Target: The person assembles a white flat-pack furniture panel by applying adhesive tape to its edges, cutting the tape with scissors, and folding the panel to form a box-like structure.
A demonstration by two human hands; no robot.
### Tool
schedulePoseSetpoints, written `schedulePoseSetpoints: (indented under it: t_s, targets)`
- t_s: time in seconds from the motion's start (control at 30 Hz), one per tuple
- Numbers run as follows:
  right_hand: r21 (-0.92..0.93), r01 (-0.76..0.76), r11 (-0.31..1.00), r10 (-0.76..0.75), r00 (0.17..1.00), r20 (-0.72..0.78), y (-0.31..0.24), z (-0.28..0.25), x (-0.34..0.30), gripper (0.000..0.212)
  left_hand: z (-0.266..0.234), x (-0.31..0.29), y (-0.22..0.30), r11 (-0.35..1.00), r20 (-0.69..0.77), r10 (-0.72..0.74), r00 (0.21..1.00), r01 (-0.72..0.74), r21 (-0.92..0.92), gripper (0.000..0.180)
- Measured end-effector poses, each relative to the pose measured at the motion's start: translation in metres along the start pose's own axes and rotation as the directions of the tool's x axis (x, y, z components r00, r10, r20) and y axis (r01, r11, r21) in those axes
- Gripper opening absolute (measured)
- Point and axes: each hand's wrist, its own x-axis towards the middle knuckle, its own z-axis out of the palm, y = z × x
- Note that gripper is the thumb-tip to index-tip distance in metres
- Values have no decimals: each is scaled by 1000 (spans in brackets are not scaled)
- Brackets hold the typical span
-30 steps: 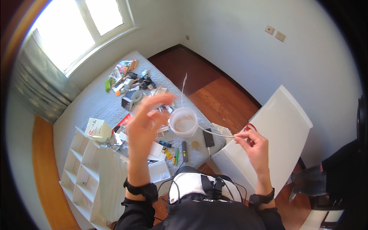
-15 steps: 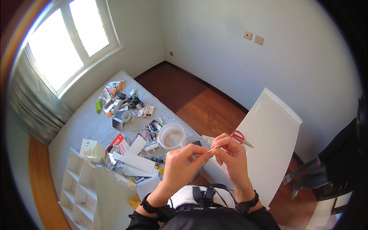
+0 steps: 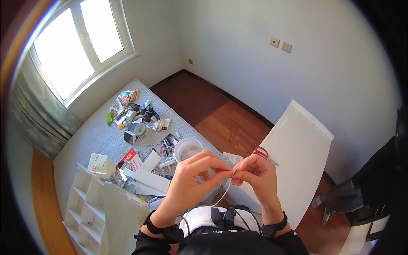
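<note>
A thin white cord (image 3: 225,194) is pinched in front of my body, between the fingertips of both hands. My left hand (image 3: 193,180) grips it with thumb and forefinger from the left. From the right, my right hand (image 3: 259,176) pinches the same spot, its other fingers curled. Below the fingers the cord drops in a loop toward my lap, and its ends are hard to make out. Just beyond my right hand, red-handled scissors (image 3: 262,152) lie on a white tabletop (image 3: 299,157). Past my left hand stands a white bucket (image 3: 176,152), partly covered by that hand.
A mattress (image 3: 91,140) at the left carries a coiled cable (image 3: 140,128), a white box (image 3: 101,165), white panels (image 3: 151,180) and small clutter. A white compartment shelf (image 3: 85,212) stands near left. Another person's legs (image 3: 344,197) show at the right.
My left hand has come slightly closer and turned, now covering part of the bucket. The cord now shows hanging below my fingertips; both hands keep their pinch.
</note>
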Motion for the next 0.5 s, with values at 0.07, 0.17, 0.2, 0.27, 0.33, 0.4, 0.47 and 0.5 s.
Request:
schedulePoseSetpoints:
  t_s: [0.07, 0.17, 0.2, 0.27, 0.33, 0.4, 0.47, 0.5]
  targets:
    - [-76, 36, 996, -39, 999, -29, 0, 0, -2, 15, 3, 1, 1, 1000, -3, 1, 1000, -1, 9, 11]
    - [-159, 99, 982, -103, 995, -17, -2, -2, -4, 12, 6, 1, 3, 1000, -6, -17, 1000, 17, 13, 10]
    - [-186, 122, 975, -125, 992, -5, -3, -3, -3, 11, 7, 0, 4, 1000, -9, -10, 1000, 10, 21, 9]
    - [-255, 153, 955, -156, 988, 6, -5, -3, -4, 10, 8, 0, 3, 999, -19, 1, 1000, 0, 36, 9]
    - [-335, 176, 926, -185, 983, 5, -8, -3, -5, 11, 10, -1, 1, 999, -27, 7, 1000, -6, 54, 8]
    - [-390, 189, 901, -198, 980, 17, -10, -4, -6, 11, 10, -1, -1, 996, -30, 37, 999, -35, 83, 10]
    - [-427, 218, 878, -220, 974, 45, -10, -4, -8, 12, 11, -1, -2, 991, -43, 41, 998, -35, 126, 10]
    - [-446, 239, 863, -240, 969, 55, -10, -5, -8, 13, 12, -1, -2, 988, -43, 42, 998, -35, 147, 10]
